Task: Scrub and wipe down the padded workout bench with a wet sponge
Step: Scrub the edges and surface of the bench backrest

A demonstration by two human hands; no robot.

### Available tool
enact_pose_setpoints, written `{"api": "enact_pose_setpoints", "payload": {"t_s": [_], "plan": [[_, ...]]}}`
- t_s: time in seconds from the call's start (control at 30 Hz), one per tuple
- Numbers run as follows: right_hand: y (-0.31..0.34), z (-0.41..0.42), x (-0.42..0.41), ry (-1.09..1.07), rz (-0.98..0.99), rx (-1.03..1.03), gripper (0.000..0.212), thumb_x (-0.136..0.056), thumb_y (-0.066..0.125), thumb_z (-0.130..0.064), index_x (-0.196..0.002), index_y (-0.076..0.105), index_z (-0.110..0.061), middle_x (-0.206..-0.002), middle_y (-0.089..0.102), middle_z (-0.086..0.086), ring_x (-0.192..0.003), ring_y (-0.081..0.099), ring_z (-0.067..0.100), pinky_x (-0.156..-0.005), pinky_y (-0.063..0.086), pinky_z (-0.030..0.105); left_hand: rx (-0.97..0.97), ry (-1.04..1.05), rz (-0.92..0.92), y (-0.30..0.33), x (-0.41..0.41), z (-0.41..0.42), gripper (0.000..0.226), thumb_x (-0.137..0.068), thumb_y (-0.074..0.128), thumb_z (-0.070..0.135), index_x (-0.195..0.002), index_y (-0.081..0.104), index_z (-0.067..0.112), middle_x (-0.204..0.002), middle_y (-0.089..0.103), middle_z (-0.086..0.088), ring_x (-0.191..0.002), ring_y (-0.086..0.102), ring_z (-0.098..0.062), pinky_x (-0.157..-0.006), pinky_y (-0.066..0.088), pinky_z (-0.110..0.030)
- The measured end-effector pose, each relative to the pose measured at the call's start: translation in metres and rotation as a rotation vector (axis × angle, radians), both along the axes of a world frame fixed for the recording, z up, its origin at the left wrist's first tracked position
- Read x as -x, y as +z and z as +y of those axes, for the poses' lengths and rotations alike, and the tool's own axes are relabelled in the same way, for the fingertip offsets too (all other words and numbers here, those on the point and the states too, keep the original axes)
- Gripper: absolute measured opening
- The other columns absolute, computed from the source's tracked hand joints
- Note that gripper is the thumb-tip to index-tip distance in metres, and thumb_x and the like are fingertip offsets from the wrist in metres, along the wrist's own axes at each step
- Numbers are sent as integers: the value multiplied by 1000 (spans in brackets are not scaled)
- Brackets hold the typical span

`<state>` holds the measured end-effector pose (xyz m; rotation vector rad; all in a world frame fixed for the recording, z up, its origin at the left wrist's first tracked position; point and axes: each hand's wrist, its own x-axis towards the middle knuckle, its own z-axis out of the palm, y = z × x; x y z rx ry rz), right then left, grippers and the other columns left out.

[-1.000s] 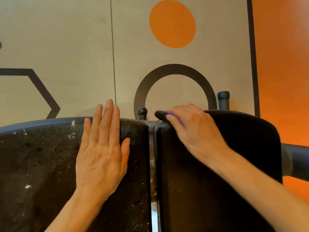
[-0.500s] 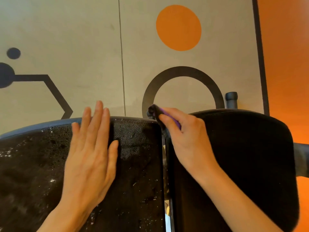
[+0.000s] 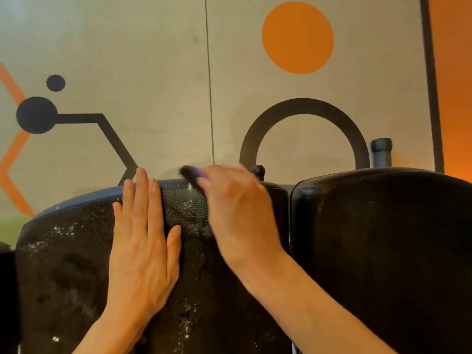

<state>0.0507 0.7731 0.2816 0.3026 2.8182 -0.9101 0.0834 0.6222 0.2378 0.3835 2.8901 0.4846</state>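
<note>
Scrubbing left pad [image 3: 76, 264] top edge: right hand [image 3: 237, 213] clamped on dark sponge [image 3: 190, 173] (purple-backed), left hand [image 3: 143, 241] flat, fingers together. Suds below grip; right pad [image 3: 383, 251] looks mostly unsoaped, wiping left.

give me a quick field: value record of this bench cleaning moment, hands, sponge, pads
left hand: flat, fingers spread, resting on the left pad
right hand: shut on the sponge, blurred
sponge: dark with a purple part, at the top edge of the left pad
left pad: black, speckled with droplets and white flecks
right pad: black, no flecks visible
gap between pads: narrow, upright
backdrop: wall with orange circle and dark shapes
</note>
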Motion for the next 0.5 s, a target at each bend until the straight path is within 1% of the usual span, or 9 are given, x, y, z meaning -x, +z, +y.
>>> {"api": "enact_pose_setpoints", "payload": {"t_s": [0.03, 0.07, 0.13, 0.2, 0.23, 0.3, 0.37, 0.43, 0.5], "plan": [[0, 2, 1, 77, -16, 14, 23, -93, 48, -27, -101, 67, -17, -90, 69, -4, -80, 60, 8, -79, 44, 19, -1, 2, -1, -1, 0, -1, 66, -102, 20, 38, -156, -3, 8, -164, -3, -13, -152, -6, -25, -122, -13, -27], [-2, 15, -2, 105, -40, 24, 25, -94, 46, -27, -106, 66, -18, -93, 69, -4, -85, 62, 8, -79, 42, 16, -3, 3, -5, -1, 1, -1, 67, -101, 21, 38, -156, -4, 9, -164, -4, -13, -152, -6, -25, -122, -13, -27], [1, 52, -16, -4, -115, 6, 27, -97, 43, -28, -112, 64, -21, -95, 67, -5, -87, 59, 3, -85, 47, 19, -10, 4, -9, -3, 1, -2, 69, -100, 23, 38, -157, -4, 10, -165, -5, -12, -153, -7, -25, -122, -13, -28], [8, 73, -30, -154, -144, -38, 27, -99, 42, -27, -112, 65, -21, -93, 66, -7, -86, 53, -2, -101, 42, 22, -19, 16, -16, -4, 0, -3, 70, -99, 24, 38, -157, -2, 9, -165, -5, -11, -153, -7, -25, -123, -11, -30], [7, 68, -30, -182, -131, -60, 27, -99, 42, -26, -111, 65, -20, -93, 67, -6, -85, 54, -2, -102, 42, 23, -22, 17, -19, -5, 0, -3, 70, -99, 24, 37, -157, 0, 9, -165, -4, -11, -153, -6, -26, -123, -11, -31], [2, 32, -15, -132, -68, -56, 25, -98, 44, -24, -109, 65, -17, -96, 68, -4, -87, 60, 4, -92, 50, 26, -22, 12, -17, -5, -1, -3, 70, -98, 26, 36, -157, 2, 7, -165, -3, -12, -153, -4, -28, -124, -9, -33], [0, 0, -3, -3, -42, -46, 26, -95, 44, -24, -108, 65, -15, -100, 68, -1, -93, 63, 10, -90, 50, 26, -29, 4, -3, -5, -1, -3, 69, -98, 26, 34, -157, 4, 5, -165, -2, -14, -153, -4, -28, -124, -8, -34], [1, 12, -4, 103, -49, -30, 26, -95, 45, -25, -110, 64, -16, -102, 69, -2, -94, 64, 10, -88, 49, 22, -33, -5, -7, -5, -1, -4, 70, -98, 27, 34, -157, 2, 6, -165, -3, -13, -153, -6, -26, -124, -8, -34], [5, 45, -16, 7, -106, -22, 29, -97, 43, -27, -117, 63, -20, -102, 68, -6, -92, 64, 5, -88, 53, 24, -47, 9, -19, -5, 0, -5, 72, -97, 27, 36, -157, -2, 9, -165, -7, -9, -153, -8, -24, -123, -10, -33]]}}
